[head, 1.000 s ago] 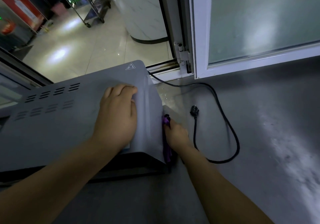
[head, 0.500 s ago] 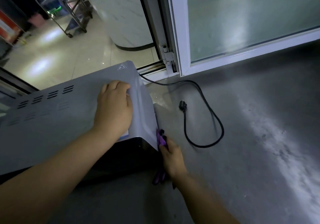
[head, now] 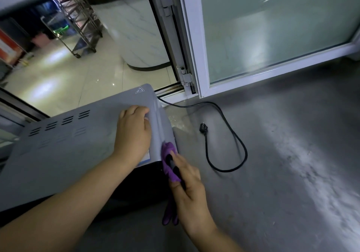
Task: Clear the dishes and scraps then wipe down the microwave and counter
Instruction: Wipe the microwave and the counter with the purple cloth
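Head view showed both hands at one grey metal microwave with vent slots (head: 64, 146). The left hand (head: 134, 133) lay flat on the top of the microwave near its right edge, fingers relaxed and slightly bent over the corner; I judge it was there to keep the microwave from sliding while the other hand rubbed. The right hand (head: 187, 179) held one purple cleaning cloth (head: 168, 155), its fingers closed round the cloth and pressing it against the right side wall of the microwave, near the front lower corner. A loose end of the cloth hung down under the hand. The step in hand was, I think, the wiping of the side wall.

The microwave stood on the grey table (head: 272, 154), near the back left. One black power cord (head: 229, 127) ran from the rear of the microwave in a loop on the table, and its one plug (head: 203, 129) lay free, not connected, which seemed sensible for wiping. No dishes or scraps were visible. Behind stood one white-framed frosted glass window (head: 272, 37), and further away one metal trolley (head: 78, 27) on the tiled floor.
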Tool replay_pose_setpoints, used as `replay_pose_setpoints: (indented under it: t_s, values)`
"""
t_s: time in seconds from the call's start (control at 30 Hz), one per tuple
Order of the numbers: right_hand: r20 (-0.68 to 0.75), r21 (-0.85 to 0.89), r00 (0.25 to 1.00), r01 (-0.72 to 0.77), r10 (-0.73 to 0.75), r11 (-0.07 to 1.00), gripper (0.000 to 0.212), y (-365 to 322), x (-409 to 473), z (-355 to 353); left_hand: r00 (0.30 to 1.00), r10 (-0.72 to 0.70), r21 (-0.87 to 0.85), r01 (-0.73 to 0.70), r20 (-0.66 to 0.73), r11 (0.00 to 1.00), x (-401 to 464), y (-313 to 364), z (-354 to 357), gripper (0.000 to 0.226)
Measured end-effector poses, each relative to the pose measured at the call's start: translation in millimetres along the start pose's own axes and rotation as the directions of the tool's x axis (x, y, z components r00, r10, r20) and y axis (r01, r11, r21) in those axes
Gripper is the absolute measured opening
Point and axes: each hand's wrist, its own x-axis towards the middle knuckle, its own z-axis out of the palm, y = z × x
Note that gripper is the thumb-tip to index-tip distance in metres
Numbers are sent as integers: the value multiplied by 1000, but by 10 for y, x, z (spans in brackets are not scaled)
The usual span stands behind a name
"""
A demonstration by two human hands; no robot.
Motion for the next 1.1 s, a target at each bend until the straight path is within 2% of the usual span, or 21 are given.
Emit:
replay_pose_setpoints:
  t_s: [0.23,0.37,0.47,0.67,0.8,1.1]
  values:
    - [54,-43,996,72,-70,996,47,2,682,86,1000,-10,-24,10,-3,1000,27,-28,25,34]
    - [35,9,995,95,-95,995,43,65,1292,193,1000,-11,-14,11,-4,1000,37,-40,35,35]
    - [64,42,997,46,-49,998,42,99,1711,284,1000,-8,-3,8,4,1000,41,-59,41,37]
    - [142,92,981,-143,129,985,38,213,2363,397,1000,5,-4,-5,19,1000,51,-21,7,37]
    - [168,141,970,-202,178,969,37,274,2362,366,1000,-7,-4,7,28,1000,51,1,-3,29]
    - [138,108,984,-124,108,986,46,387,1459,158,1000,-11,47,9,29,999,42,20,11,23]
